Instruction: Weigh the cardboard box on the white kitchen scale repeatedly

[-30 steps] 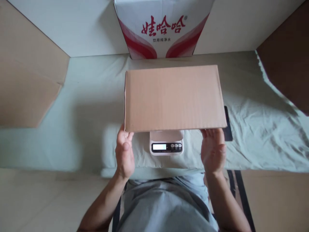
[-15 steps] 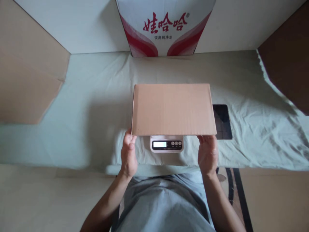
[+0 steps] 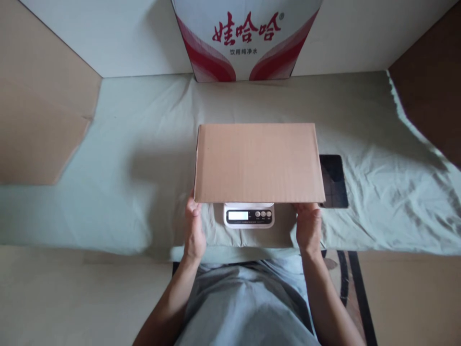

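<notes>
A plain brown cardboard box [image 3: 260,163] is between my hands, over a white digital kitchen scale [image 3: 249,225]. The box hides the scale's platform, so whether the two touch cannot be told. Below the box's near edge, the scale's lit display and several buttons show. My left hand [image 3: 194,230] holds the box at its near left corner, thumb by the edge. At the near right corner my right hand [image 3: 309,228] grips it from below, fingers partly hidden underneath. A dark flat tablet or phone [image 3: 334,181] lies just right of the box, its left side partly covered.
A pale green cloth [image 3: 151,110] covers the table. A white and red printed carton [image 3: 248,62] stands at the back against a white wall. Large cardboard panels [image 3: 43,101] flank the left side, and a darker one [image 3: 432,86] the right.
The box looks slightly larger, as if lifted a little toward me. Both hands stay on its near corners, with the right fingers further beneath it. The view has shifted slightly.
</notes>
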`<state>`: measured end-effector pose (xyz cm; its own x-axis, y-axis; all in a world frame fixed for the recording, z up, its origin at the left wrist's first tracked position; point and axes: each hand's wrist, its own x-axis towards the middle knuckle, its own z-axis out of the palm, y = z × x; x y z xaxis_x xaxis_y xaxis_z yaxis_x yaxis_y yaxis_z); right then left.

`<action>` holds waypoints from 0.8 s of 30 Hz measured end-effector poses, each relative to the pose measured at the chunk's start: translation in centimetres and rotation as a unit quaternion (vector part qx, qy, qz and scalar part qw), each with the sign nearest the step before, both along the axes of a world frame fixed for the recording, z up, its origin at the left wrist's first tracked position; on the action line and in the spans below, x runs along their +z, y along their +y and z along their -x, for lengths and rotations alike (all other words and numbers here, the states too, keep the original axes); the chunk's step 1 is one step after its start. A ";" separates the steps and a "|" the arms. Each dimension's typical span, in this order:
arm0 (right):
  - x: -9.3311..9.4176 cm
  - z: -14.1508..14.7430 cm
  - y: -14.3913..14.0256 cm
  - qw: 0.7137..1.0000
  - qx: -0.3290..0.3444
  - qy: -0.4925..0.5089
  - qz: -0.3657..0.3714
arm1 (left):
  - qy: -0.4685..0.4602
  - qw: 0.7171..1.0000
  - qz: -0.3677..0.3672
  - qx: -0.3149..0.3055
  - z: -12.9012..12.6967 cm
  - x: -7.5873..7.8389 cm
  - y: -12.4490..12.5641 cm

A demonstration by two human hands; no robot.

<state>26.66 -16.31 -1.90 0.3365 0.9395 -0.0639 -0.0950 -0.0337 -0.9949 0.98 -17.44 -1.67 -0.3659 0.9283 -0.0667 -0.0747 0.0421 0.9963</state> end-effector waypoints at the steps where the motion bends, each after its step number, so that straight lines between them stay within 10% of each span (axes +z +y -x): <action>1: -0.2 -0.1 -0.1 1.000 -0.002 -0.002 0.004 | 0.012 1.000 0.015 0.010 0.2 -0.2 -0.1; 15: 2.8 1.5 0.2 0.992 -0.010 0.027 -0.124 | 0.016 0.992 -0.117 -0.050 -1.8 3.4 -0.2; 24: 7.0 2.1 6.6 0.982 0.004 0.018 -0.189 | 0.055 0.963 -0.251 -0.082 -2.1 7.0 7.3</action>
